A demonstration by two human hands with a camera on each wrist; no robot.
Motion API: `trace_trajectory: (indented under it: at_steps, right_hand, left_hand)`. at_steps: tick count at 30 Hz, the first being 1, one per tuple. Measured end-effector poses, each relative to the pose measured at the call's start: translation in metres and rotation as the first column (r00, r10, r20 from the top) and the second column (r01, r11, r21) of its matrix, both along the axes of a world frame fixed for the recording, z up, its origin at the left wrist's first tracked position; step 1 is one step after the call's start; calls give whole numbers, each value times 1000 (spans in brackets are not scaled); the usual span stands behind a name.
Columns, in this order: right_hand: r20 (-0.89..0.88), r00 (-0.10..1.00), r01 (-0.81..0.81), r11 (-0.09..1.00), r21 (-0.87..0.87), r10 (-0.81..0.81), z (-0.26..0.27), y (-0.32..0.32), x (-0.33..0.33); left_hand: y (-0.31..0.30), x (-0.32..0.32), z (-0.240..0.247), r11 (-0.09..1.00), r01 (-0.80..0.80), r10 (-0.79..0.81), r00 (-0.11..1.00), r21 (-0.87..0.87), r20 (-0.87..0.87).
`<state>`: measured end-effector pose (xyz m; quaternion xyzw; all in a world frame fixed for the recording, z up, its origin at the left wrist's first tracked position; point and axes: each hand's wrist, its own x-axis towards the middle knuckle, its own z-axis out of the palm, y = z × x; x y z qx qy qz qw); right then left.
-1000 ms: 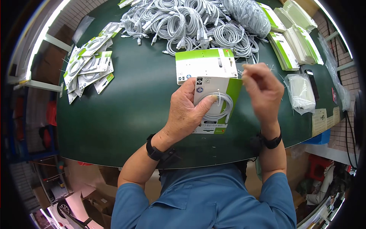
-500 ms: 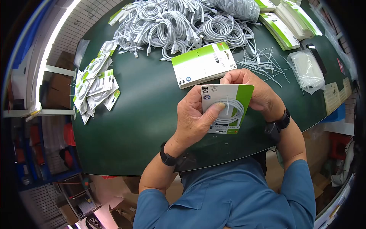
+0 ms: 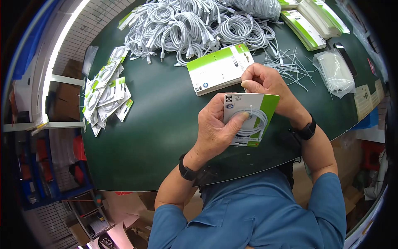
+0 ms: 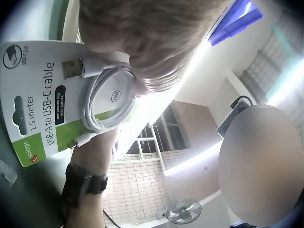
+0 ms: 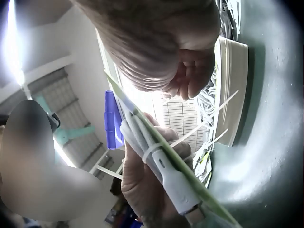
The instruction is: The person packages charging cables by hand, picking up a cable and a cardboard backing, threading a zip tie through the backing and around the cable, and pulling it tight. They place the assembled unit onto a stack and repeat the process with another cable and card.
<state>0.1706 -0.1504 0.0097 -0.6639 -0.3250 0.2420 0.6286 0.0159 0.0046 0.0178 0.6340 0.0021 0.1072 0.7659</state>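
My left hand (image 3: 215, 124) grips a white-and-green cable card (image 3: 270, 108), its thumb pressing the coiled white USB cable (image 3: 262, 124) against the front. Print on the card (image 4: 40, 102) reads USB-A to USB-C cable. In the right wrist view, a white cable tie (image 5: 153, 152) loops the coil, and thin tie tails (image 5: 222, 110) stick out behind the card. Just beyond the card's upper edge, my right hand (image 3: 269, 87) has its fingers curled, thumb and forefinger pinching the thin white end of a tie. Part of that pinch is hidden in the right wrist view.
A stack of blank cards (image 3: 217, 72) lies just past the hands. Behind it is a heap of coiled cables (image 3: 178, 35). Cards with cables (image 3: 107, 97) are piled left. Loose ties (image 3: 290, 68), a bag of ties (image 3: 333, 72), a black phone (image 3: 345, 58) and card stacks (image 3: 302, 31) lie right.
My right hand has come from the right to behind the card, then moved slightly up and away from it. The tie loop on the card's front has become shorter. My left hand keeps its grip.
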Motion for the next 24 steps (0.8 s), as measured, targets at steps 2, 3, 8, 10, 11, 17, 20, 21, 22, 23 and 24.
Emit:
trace_trajectory:
  at_steps: [2,3,8,10,11,17,20,21,22,23,24]
  right_hand:
    - [200,977,63,997,36,-69,-5,4,-4]
    - [293,950,97,993,61,-110,-8,6,-6]
    - [442,887,130,990,48,-138,-5,11,-10]
    - [420,894,135,988,79,-156,-9,10,-9]
    - [387,904,147,983,115,-180,-12,11,-6]
    - [48,930,350,917,192,-365,-5,-10,25]
    - [-98,982,176,962,210,-159,3,-4,-2]
    - [-96,995,3,982,191,16,0,-4,-7]
    - [-91,988,-120,990,69,126,4,-6,-12]
    - [-19,994,-110,993,37,110,7,-2,-25]
    - [53,994,-93,996,4,93,9,7,-38]
  left_hand:
    - [0,1,0,1000,-20,20,1000,-1,-16]
    - [0,0,1,999,-32,32,999,1,-24]
    - [-6,0,5,995,-93,93,996,23,-2]
    - [-2,0,1,992,-98,99,995,81,-3]
    - [-1,0,2,987,-121,123,992,102,-15]
    - [6,6,2,979,-198,197,980,-38,-27]
    - [17,16,-1,946,-246,234,969,-211,-77]
    - [19,19,0,932,-275,267,961,-236,-64]
    - [21,22,0,919,-297,294,954,-259,-52]
    - [23,24,1,922,-312,318,948,-229,-9]
    - [24,24,3,919,-342,348,938,-195,-3]
